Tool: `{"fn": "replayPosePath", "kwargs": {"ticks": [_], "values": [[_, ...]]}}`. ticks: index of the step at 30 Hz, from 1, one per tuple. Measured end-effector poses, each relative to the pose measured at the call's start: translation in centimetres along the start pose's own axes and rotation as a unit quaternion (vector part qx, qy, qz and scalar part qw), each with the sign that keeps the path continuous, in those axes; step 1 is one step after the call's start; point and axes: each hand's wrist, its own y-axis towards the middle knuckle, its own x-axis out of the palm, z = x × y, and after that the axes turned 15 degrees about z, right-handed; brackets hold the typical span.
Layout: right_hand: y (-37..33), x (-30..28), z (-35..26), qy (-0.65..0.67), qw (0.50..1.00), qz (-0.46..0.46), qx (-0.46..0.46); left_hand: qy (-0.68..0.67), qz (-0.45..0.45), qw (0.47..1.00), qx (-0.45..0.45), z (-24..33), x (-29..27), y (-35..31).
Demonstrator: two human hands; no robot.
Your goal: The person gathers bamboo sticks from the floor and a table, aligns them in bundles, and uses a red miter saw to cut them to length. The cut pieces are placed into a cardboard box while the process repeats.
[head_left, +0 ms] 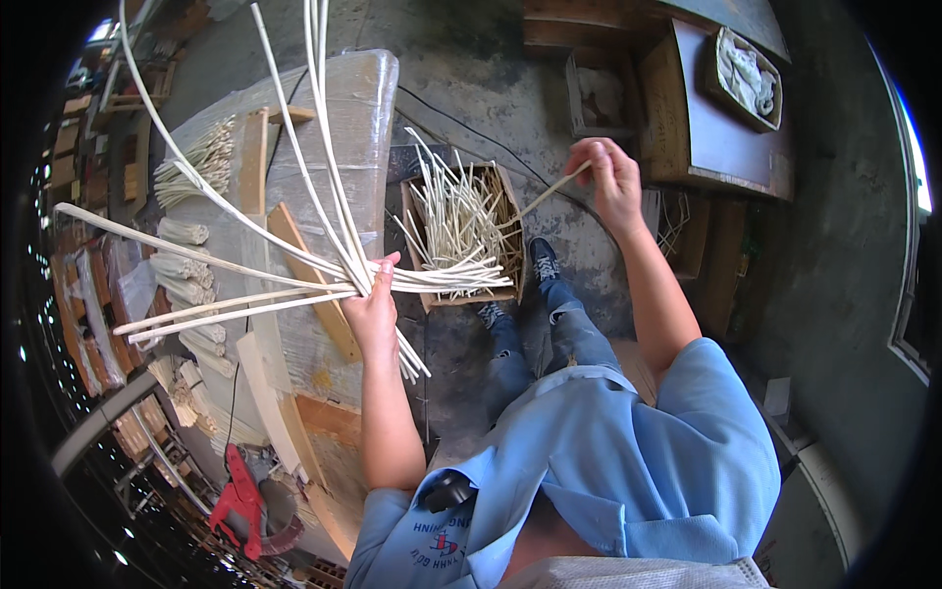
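Observation:
My left hand is closed round several long pale rattan canes, which fan out to the left and upward and stick out to the right past the fist. Out to the right, my right hand pinches the end of a short cane piece. That piece slants down to the left, toward a cardboard box. Many short cut canes fill the box, some standing up above its rim. The ends of the left hand's canes reach over the box's near side.
On the plastic-covered table at left lie cane bundles, wooden boards and a red cutting saw. A cabinet with a cloth-filled tray stands at far right. A dark cable crosses the floor.

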Motion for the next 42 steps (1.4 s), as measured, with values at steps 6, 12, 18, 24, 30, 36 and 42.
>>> {"fn": "replayPosePath", "kwargs": {"ticks": [6, 12, 18, 24, 30, 36, 42], "values": [[3.6, -3.4, -5.3, 0.078, 0.997, 0.025, -0.008, -0.018, 0.042, 0.999, 0.025, 3.6, -5.8, -4.9], [5.1, -2.1, -7.2, 0.052, 0.999, 0.003, -0.012, -0.084, 0.108, 0.990, 0.016, 5.3, -12.3, -10.5], [0.0, 6.0, -1.4, -0.048, 0.994, -0.100, 0.015, -0.147, 0.129, 0.980, 0.043, 4.1, -18.1, -15.0], [-5.1, 13.0, 5.1, -0.227, 0.953, -0.178, 0.089, -0.208, 0.149, 0.965, 0.062, 2.8, -24.1, -18.4], [-12.4, 19.8, -4.2, -0.121, 0.835, -0.537, -0.009, -0.229, 0.200, 0.950, 0.078, 0.3, -26.8, -24.1], [-25.6, 18.2, -16.0, -0.033, 0.458, -0.886, -0.061, -0.284, 0.279, 0.913, 0.090, -1.1, -25.8, -27.4], [-30.6, 14.8, -15.2, -0.045, 0.456, -0.870, -0.181, -0.312, 0.415, 0.853, 0.056, -3.1, -26.5, -33.1]]}}
